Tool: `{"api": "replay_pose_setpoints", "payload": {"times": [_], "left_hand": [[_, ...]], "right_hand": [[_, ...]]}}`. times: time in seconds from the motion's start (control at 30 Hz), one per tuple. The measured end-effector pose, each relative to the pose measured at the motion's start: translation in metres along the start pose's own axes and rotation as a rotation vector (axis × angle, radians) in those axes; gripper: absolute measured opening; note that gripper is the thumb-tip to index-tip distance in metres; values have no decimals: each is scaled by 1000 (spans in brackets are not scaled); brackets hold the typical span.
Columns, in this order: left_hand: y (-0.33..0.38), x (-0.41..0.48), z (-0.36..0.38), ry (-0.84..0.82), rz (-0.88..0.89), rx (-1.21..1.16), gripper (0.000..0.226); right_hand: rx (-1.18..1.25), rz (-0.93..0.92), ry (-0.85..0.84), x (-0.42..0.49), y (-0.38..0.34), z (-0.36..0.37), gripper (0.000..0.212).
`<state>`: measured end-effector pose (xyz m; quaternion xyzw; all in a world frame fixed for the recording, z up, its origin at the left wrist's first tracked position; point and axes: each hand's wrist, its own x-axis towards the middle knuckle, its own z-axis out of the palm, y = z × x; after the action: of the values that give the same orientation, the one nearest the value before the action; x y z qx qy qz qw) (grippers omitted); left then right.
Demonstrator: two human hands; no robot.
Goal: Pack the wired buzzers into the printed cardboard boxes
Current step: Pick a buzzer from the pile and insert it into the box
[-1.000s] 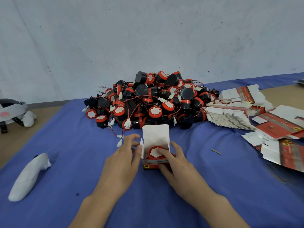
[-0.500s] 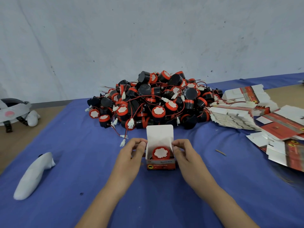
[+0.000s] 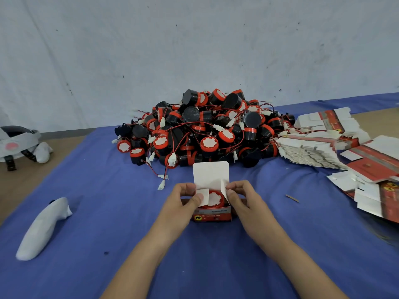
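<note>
A small red printed box (image 3: 212, 214) stands on the blue cloth, its white top lid upright. Inside it sits a red-and-black buzzer (image 3: 215, 199) with a white face. My left hand (image 3: 183, 201) pinches the box's left side flap, folded partly over the buzzer. My right hand (image 3: 243, 197) pinches the right side flap, which stands more upright. Behind the box rises a big pile of wired buzzers (image 3: 207, 128), black with red rings and red wires with white plugs.
Stacks of flat unfolded boxes (image 3: 319, 145) lie at the right, with loose ones (image 3: 377, 184) nearer. A white handheld controller (image 3: 43, 227) lies at the left front; a white headset (image 3: 19, 143) sits at the far left. A small sliver (image 3: 292, 198) lies right of my hands.
Both hands moved from the buzzer and box sides up to the side flaps. The left flap now folds inward over the buzzer.
</note>
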<state>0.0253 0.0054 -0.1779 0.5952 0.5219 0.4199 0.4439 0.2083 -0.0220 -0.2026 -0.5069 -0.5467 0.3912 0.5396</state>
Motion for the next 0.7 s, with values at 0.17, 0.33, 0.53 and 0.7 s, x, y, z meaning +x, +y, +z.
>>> {"api": "replay_pose_setpoints", "payload": {"times": [0.17, 0.33, 0.53, 0.7], "left_hand": [[-1, 2, 3, -1, -76, -74, 21], [3, 3, 4, -20, -126, -92, 24], [10, 3, 5, 5, -163, -143, 23], [14, 2, 5, 16, -159, -122, 24]], "right_hand": [[11, 6, 3, 1, 0, 1, 10], [37, 29, -1, 1, -2, 2, 10], [44, 52, -3, 2, -3, 3, 8], [7, 93, -20, 3, -4, 2, 8]]}}
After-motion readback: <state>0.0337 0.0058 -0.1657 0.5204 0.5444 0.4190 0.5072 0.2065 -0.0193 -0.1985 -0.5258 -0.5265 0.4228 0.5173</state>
